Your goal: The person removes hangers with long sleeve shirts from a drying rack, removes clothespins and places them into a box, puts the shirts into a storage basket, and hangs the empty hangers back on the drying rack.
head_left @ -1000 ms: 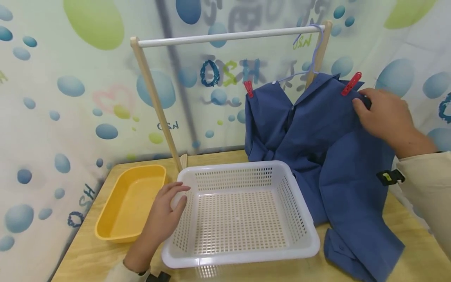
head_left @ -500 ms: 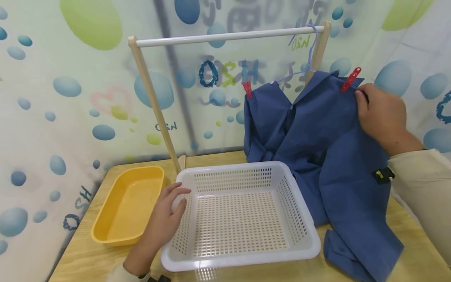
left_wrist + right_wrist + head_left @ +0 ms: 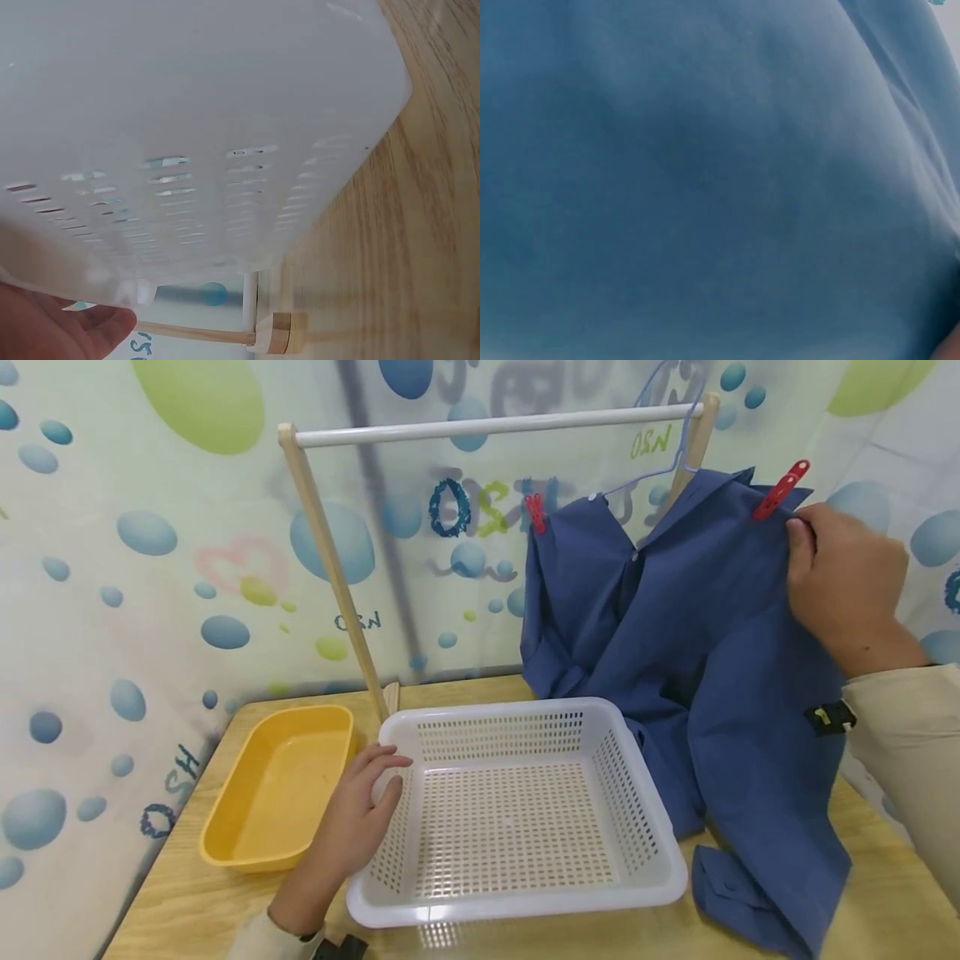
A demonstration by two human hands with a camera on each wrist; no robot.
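Note:
In the head view, my right hand (image 3: pixel 851 585) pinches the shoulder of a blue button-up shirt (image 3: pixel 675 602), just beside a red clothespin (image 3: pixel 782 491). The other shoulder carries a second red clothespin (image 3: pixel 535 513). Inside the collar runs a thin lilac hanger (image 3: pixel 684 439), whose hook stands partly above the white rail (image 3: pixel 495 425). My left hand (image 3: pixel 360 814) rests at the left rim of a white slotted basket (image 3: pixel 517 916), fingers loosely bent and thumb apart. The basket's outer wall (image 3: pixel 210 97) fills much of the left wrist view. Blue cloth (image 3: pixel 705 180) nearly fills the right wrist view.
A yellow tray (image 3: pixel 225 852) lies left of the basket on the wooden table (image 3: pixel 172 902). The rack's wooden post (image 3: pixel 330 560) rises behind them, before a patterned curtain (image 3: pixel 90 610). One shirt sleeve (image 3: pixel 750 893) trails on the table at right.
My right hand has raised the shirt with its clothespins and hanger, so the hook now reaches higher above the rail. The left hand stays at the basket.

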